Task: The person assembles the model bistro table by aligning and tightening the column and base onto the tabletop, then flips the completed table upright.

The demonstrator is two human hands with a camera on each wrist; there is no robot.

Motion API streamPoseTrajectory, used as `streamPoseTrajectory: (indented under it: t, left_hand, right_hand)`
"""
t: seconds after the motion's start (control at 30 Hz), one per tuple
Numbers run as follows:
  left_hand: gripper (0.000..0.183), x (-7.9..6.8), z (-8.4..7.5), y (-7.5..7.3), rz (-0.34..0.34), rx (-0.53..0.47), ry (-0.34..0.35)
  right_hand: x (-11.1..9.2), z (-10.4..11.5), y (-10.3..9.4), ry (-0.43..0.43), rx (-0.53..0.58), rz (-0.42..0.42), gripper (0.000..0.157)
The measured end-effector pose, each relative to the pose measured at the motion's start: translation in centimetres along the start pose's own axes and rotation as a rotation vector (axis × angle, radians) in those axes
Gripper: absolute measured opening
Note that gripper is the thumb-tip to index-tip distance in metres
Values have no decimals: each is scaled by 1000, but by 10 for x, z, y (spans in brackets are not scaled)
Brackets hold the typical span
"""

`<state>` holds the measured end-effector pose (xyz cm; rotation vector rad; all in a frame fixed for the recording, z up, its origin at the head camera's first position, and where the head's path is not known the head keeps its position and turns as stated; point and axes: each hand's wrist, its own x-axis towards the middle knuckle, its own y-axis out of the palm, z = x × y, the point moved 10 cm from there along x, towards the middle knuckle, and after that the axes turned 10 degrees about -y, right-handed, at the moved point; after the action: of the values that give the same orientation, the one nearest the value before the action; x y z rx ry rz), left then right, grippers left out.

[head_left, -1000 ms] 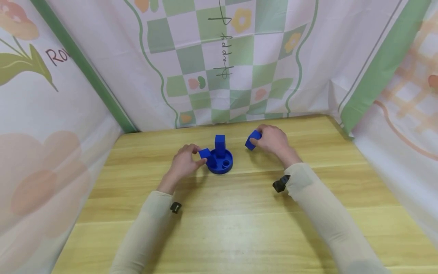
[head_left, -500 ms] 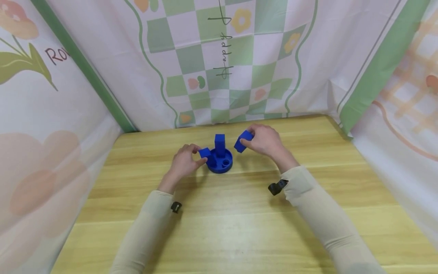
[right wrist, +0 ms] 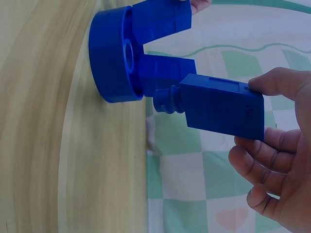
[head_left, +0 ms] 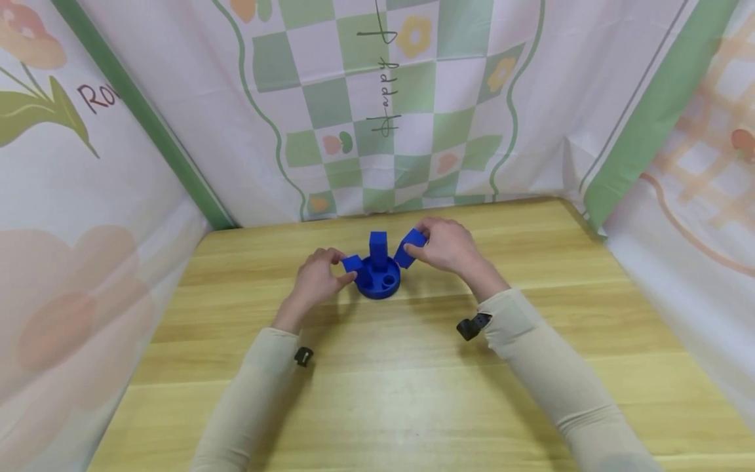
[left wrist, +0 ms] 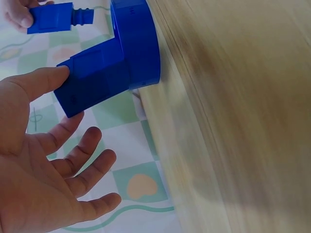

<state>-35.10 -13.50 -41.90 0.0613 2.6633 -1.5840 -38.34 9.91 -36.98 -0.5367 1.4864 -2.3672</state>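
A round blue base (head_left: 379, 294) with a low rim stands on the table, a ring-shaped socket (head_left: 389, 280) showing at its front right. One blue rectangular block (head_left: 379, 248) stands upright at its back. My left hand (head_left: 315, 278) pinches the top of a second blue block (left wrist: 95, 75), which leans outward with its lower end inside the base. With thumb and fingers, my right hand (head_left: 451, 246) holds a third blue block (right wrist: 223, 107) by its top. That block is tilted, its ribbed round neck (right wrist: 167, 99) pointing down toward the base's right rim.
The wooden table (head_left: 377, 393) extends toward me. A patterned curtain (head_left: 395, 157) hangs right behind its far edge, with more cloth (head_left: 106, 262) along both sides. A small black device (head_left: 472, 326) is strapped at the right wrist, another (head_left: 303, 356) at the left.
My right hand has moved left with its block, from well right of the base to beside its rim. My left hand and its block have stayed in place.
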Motion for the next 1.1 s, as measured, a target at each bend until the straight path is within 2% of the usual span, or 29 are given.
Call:
streamPoseTrajectory:
  t: [0.23, 0.6, 1.1]
  left_hand:
    - [52, 0, 1, 0, 2, 9, -7]
    - [52, 1, 1, 0, 2, 13, -8]
    - [51, 1, 3, 0, 0, -2, -17]
  right_hand:
    - [1, 11, 10, -37, -4, 20, 44]
    - [1, 23, 24, -51, -8, 43, 47]
    - [4, 36, 35, -104, -68, 51, 44]
